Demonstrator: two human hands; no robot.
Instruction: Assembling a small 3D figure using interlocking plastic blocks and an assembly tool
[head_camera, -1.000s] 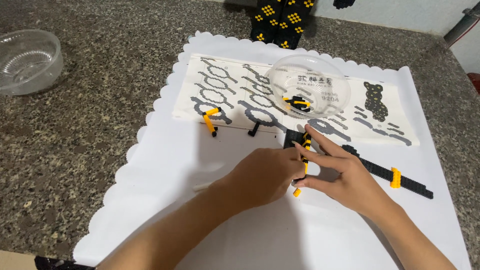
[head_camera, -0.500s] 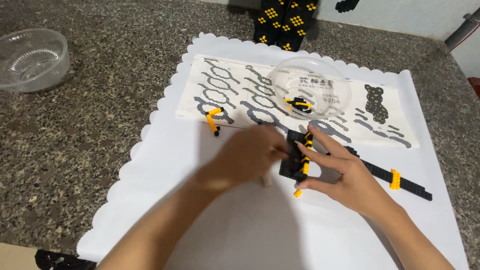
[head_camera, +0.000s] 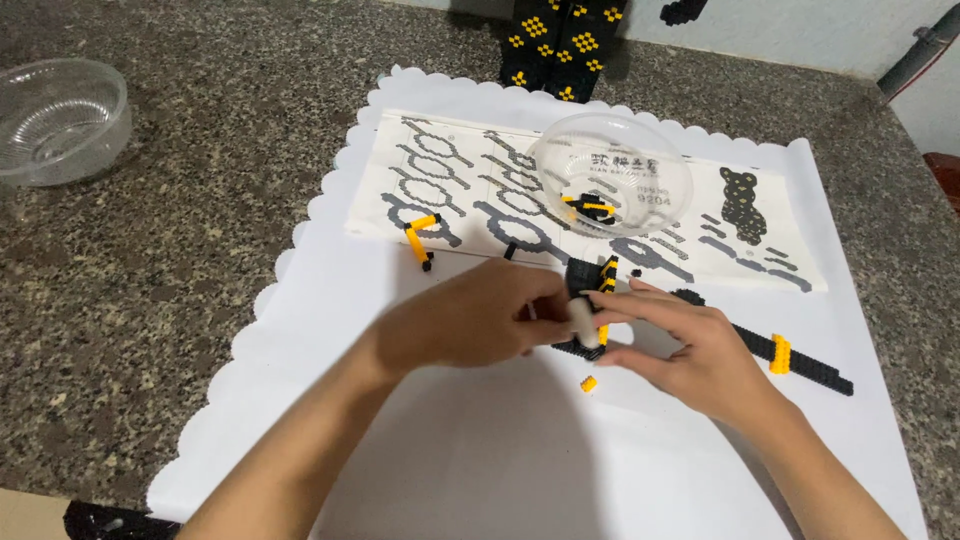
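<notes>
Black-and-yellow brick assembly (head_camera: 590, 300) sits at centre of the white mat (head_camera: 480, 450), pinched closed between left hand (head_camera: 470, 322) and right hand (head_camera: 690, 350), apparently steadying it; clear bowl (head_camera: 610, 185) stands at twelve o'clock.

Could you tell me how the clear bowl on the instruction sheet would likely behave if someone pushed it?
The clear bowl looks thin and light, so it would probably slide easily on the sheet. Its rounded base may rock, shifting the yellow-black pieces inside.
</notes>
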